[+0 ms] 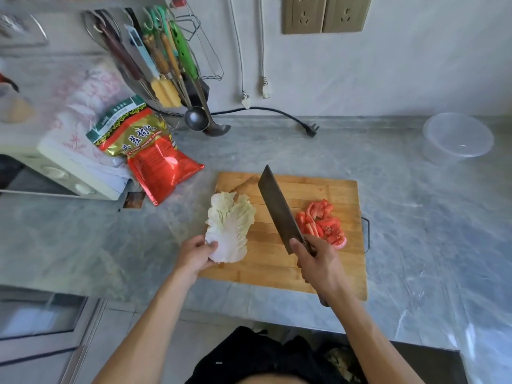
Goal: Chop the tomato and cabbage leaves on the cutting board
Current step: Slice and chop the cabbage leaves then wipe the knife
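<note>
A wooden cutting board (318, 270) lies on the grey counter. Pale cabbage leaves (231, 223) lie stacked on its left part, hanging over the left edge. My left hand (195, 253) grips the white stem end of the leaves. A pile of red tomato slices (324, 223) sits on the right part of the board. My right hand (318, 261) grips the handle of a dark cleaver (278, 209), whose blade points away from me between the cabbage and the tomato, lifted above the board.
A red and gold snack bag (149, 153) lies left of the board beside a white appliance (69, 167). Utensils (166, 65) hang on the wall behind. A clear plastic bowl (458, 137) stands at the far right. A black plug (311, 128) lies on the counter.
</note>
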A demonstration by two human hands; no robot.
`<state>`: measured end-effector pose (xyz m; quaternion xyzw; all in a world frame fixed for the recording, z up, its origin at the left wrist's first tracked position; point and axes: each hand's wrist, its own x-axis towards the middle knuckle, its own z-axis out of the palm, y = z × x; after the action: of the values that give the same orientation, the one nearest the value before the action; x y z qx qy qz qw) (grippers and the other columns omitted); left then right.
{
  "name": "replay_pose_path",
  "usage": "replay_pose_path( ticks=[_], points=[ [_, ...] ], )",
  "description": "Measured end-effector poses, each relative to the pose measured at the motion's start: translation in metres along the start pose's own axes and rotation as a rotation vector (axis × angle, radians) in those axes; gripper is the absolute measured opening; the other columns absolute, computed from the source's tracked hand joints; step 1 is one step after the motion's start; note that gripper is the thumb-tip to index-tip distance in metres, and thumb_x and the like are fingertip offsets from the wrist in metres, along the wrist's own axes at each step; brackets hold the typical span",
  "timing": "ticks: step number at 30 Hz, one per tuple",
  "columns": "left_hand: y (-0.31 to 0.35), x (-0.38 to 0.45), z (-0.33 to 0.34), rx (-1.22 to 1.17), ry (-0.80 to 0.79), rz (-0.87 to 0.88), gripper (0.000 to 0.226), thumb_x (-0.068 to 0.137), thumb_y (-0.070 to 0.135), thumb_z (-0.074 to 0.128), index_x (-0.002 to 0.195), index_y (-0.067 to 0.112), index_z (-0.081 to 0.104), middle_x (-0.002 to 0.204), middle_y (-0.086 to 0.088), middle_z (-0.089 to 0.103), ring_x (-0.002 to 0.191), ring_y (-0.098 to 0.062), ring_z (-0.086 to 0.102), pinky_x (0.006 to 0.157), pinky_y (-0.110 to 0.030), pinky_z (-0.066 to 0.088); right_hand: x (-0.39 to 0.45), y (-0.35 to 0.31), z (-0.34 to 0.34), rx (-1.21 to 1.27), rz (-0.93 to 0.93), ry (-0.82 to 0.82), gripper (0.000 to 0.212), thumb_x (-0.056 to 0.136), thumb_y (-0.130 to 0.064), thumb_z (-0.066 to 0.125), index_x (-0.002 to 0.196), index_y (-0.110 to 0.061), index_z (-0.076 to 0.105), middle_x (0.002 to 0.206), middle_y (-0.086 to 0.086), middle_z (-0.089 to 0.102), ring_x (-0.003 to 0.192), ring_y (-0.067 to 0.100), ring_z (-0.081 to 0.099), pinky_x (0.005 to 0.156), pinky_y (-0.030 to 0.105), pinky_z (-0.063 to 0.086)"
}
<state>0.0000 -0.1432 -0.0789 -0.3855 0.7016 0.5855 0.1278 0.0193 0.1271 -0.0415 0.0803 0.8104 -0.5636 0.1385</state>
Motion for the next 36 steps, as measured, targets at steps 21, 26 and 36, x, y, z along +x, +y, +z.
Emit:
replay_pose_path(
  ticks=[21,26,36],
  points=[
    [0.024,0.047,-0.025,0.267,-0.351,0.053,0.016,0.086,0.002,0.069,0.093,0.016,0.065,0.091,-0.006,0.073,0.075,-0.022,0.073,0.066,-0.035,0.062,-0.007,-0.033,0.081,-0.041,0.084,0.234,0.034,0.097,-0.032,0.060,0.081,-0.002,0.061,0.059,0.004,0.051,0.050,0.017,0.043,0.050,0.033,0.037],
    [0.023,0.063,-0.035,0.394,-0.444,0.083,0.005,0.087,0.011,0.071,0.091,0.010,0.069,0.083,-0.012,0.075,0.066,-0.025,0.073,0.066,-0.037,0.061,-0.024,-0.049,0.126,-0.064,0.131,0.305,0.043,0.101,-0.037,0.052,0.080,-0.001,0.057,0.063,0.018,0.054,0.052,0.017,0.043,0.052,0.031,0.038],
    [0.028,0.057,-0.017,0.297,-0.329,0.243,0.011,0.087,0.005,0.060,0.088,0.006,0.071,0.083,-0.009,0.073,0.067,-0.021,0.073,0.060,-0.030,0.061,-0.033,-0.065,0.181,-0.060,0.190,0.339,0.045,0.105,-0.034,0.040,0.081,0.002,0.051,0.062,0.008,0.047,0.059,0.018,0.042,0.053,0.032,0.032]
  ],
)
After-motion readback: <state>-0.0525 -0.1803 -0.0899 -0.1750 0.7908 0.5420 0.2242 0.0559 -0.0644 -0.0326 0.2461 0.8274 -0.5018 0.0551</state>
